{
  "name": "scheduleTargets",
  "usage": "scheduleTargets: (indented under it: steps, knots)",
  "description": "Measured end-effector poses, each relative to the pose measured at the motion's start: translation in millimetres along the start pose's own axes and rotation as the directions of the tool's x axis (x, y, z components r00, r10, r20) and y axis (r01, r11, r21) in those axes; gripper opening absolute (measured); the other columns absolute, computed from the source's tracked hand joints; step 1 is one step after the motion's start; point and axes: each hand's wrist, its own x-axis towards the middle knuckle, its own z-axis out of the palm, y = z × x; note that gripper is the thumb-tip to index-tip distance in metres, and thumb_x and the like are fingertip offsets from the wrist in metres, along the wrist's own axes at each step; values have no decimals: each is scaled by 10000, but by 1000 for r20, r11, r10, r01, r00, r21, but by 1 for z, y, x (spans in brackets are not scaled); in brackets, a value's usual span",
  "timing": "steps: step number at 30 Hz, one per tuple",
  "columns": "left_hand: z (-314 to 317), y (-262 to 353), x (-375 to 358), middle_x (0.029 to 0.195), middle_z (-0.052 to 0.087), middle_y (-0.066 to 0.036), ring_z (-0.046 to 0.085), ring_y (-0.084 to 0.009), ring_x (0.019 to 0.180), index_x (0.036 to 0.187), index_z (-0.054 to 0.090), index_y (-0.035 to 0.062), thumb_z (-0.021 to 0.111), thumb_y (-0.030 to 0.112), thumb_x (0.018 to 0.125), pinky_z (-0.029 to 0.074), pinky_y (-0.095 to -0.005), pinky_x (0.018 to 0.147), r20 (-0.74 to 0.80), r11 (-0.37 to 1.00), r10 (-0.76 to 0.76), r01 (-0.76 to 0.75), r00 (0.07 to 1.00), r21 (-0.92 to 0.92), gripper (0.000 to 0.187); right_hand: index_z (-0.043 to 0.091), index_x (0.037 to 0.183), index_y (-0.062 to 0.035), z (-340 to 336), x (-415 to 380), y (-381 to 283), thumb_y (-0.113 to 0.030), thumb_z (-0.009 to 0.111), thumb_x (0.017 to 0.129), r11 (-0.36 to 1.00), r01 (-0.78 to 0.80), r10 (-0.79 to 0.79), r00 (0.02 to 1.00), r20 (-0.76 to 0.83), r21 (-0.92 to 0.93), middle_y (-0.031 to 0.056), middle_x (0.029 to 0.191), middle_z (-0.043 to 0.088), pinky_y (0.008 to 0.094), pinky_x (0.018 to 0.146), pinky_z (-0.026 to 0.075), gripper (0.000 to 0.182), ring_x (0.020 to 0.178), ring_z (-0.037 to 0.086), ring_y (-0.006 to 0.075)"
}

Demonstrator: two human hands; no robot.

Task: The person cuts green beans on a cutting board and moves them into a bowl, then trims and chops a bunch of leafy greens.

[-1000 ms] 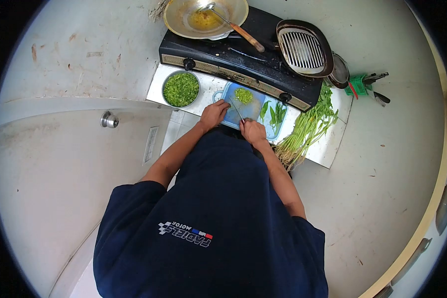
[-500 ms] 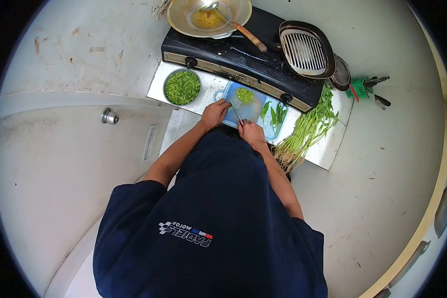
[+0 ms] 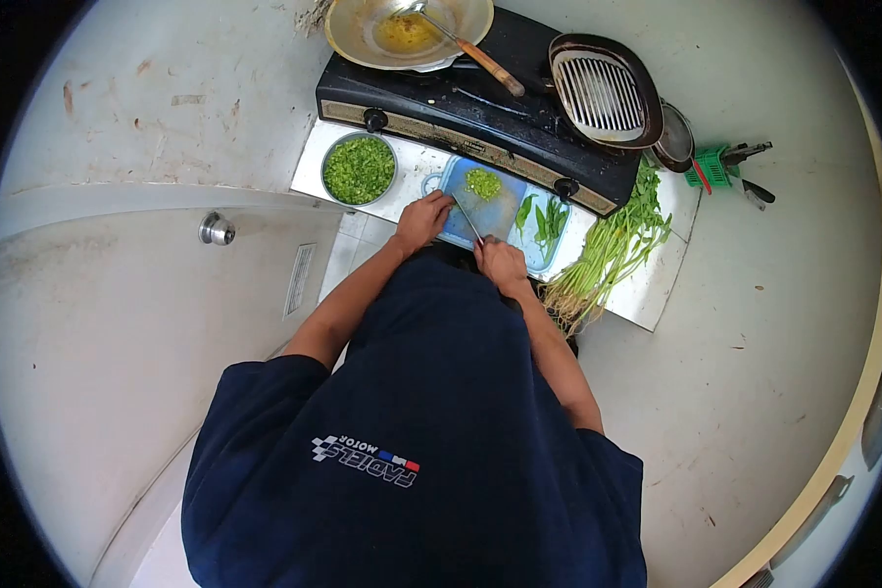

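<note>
My right hand [image 3: 503, 263] is wrapped round the handle of a knife [image 3: 467, 218], whose thin blade slants up and left over the blue cutting board [image 3: 453, 235]. At the board's left edge, my left hand [image 3: 422, 220] has its fingers curled together by the blade's tip; whatever they hold is hidden. A small heap of chopped greens [image 3: 482, 182] lies on the board beyond the knife. Several loose green leaves [image 3: 551, 223] rest on its right side. To the left stands a round bowl of chopped greens [image 3: 360, 170].
Behind the board is a black gas stove [image 3: 441, 108] bearing a wok [image 3: 363, 44] with a wooden-handled spatula [image 3: 490, 67] and a ridged grill pan [image 3: 603, 98]. Long-stemmed greens with roots [image 3: 612, 250] lie at the right. A green basket [image 3: 712, 169] holds utensils on the wall.
The view has shifted slightly. Both hands and the knife stay in nearly the same place over the board, and the heap of chopped greens looks unchanged.
</note>
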Motion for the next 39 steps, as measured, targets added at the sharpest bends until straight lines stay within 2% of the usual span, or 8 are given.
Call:
scheduleTargets:
  steps: [4,10,13,19,25,31,39]
  knots:
    - [2,-1,-1,979,659,-118,677,-387,852,1101,702,91,644,124,957,555,-472,734,-10,1000,7,-7,1000,-12,159,688,970,3,3,-5,8,-377,524,1049,1000,28,-28,999,-34,11,270,785,715,533,695,583,421,734,718,460]
    - [3,-3,-1,983,655,-121,676,-388,858,1100,702,85,638,121,960,555,-469,743,-10,1000,13,-12,1000,10,158,688,984,0,1,-1,5,-381,527,1050,999,21,-20,999,-28,40,272,791,715,536,696,579,419,744,718,460]
    - [4,-1,-1,984,652,-125,676,-387,866,1102,703,82,628,122,966,555,-469,751,-1,1000,3,-3,1000,18,161,702,946,7,-4,2,-1,-380,538,1036,999,34,-33,999,-6,38,258,844,732,538,745,584,430,795,731,447]
    - [0,2,-1,980,651,-125,677,-385,872,1107,702,83,620,120,969,557,-469,756,16,1000,6,-7,1000,27,165,729,937,-1,0,16,-10,-392,533,1035,1000,13,-13,1000,2,20,251,829,735,526,754,591,449,785,733,441]
    - [5,1,-2,973,654,-120,678,-380,865,1092,702,83,629,120,962,557,-470,750,7,999,-15,15,1000,31,153,739,894,-14,8,29,-12,-402,541,1029,999,32,-32,999,-42,1,235,806,739,505,728,599,456,766,741,418]
    - [3,5,-1,964,662,-120,678,-384,855,1074,702,90,642,117,954,555,-472,736,-12,1000,-13,14,1000,28,137,725,866,-18,12,9,1,-406,543,1028,998,62,-61,992,-107,8,235,774,729,504,700,595,458,733,736,415]
    - [4,2,-1,970,669,-122,677,-390,845,1039,698,86,649,120,951,550,-476,723,-32,1000,8,-8,999,-4,106,726,902,0,10,-4,12,-412,540,1030,1000,6,-5,1000,-24,12,252,817,731,521,731,588,470,768,734,437]
